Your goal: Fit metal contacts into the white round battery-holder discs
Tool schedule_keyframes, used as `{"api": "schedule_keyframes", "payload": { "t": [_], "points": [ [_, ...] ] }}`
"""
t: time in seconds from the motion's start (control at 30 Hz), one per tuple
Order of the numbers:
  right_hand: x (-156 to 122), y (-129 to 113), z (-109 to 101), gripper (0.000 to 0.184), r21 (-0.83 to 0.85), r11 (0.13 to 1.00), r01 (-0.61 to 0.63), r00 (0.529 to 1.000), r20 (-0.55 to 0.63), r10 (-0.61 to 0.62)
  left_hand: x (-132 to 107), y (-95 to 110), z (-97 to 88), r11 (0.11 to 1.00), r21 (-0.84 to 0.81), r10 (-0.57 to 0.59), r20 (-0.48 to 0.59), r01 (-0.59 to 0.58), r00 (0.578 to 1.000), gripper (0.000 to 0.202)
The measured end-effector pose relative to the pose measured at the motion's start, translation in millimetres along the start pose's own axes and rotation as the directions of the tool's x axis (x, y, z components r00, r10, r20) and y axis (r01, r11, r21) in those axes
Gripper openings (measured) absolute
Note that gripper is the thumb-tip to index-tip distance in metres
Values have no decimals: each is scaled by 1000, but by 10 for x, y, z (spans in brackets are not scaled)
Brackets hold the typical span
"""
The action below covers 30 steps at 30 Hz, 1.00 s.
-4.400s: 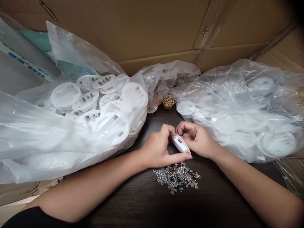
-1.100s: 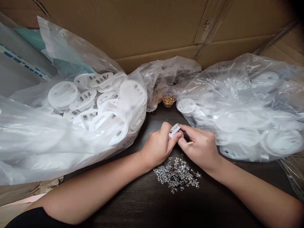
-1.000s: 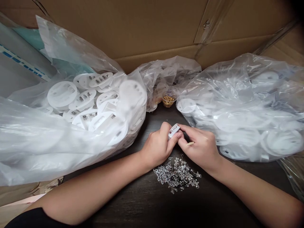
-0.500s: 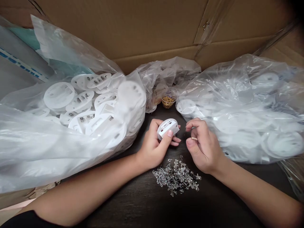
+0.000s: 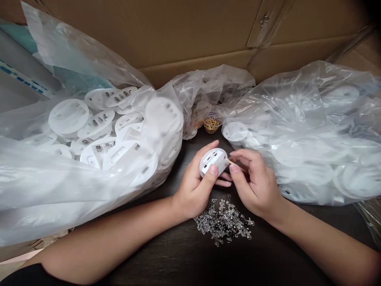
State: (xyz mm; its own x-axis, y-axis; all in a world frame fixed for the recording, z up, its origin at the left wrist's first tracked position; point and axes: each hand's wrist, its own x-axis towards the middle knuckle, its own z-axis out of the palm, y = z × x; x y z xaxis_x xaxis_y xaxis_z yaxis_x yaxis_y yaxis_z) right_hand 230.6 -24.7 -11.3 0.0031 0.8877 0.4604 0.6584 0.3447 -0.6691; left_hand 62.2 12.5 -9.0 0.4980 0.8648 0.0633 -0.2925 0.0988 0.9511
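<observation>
While within cardboard walls [image 5: 193, 31], dark tabletop [image 5: 178, 262]

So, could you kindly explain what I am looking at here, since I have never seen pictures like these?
There is no machine here: these are a person's two bare hands, seen from a camera worn on their head, looking forward and down. The left hand holds a white plastic disc with small slots in it. The right hand pinches a thin wooden stick, its tip at the disc's edge. On the dark wooden surface lies a heap of small silvery pieces. Clear plastic bags of more white discs sit on both sides, with a small bunch of gold clips between them, before a cardboard wall.
</observation>
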Motion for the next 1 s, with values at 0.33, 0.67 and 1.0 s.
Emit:
{"api": "schedule_keyframes", "payload": {
  "t": [0.33, 0.67, 1.0],
  "points": [
    [-9, -46, 39, 9, 231, 971, -68, 997, -26, 76, -20, 5, 9, 998, 30, 49, -21, -48, 999, 41],
    [-4, -101, 46, 36, 319, 941, -115, 990, -36, 134, -20, -42, 18, 988, 60, 147, -31, -145, 989, 39],
    [-39, -118, 106, 32, 330, 938, -108, 982, -110, 152, -54, -65, 18, 977, 115, 183, -24, -180, 983, 40]
  ]
}}
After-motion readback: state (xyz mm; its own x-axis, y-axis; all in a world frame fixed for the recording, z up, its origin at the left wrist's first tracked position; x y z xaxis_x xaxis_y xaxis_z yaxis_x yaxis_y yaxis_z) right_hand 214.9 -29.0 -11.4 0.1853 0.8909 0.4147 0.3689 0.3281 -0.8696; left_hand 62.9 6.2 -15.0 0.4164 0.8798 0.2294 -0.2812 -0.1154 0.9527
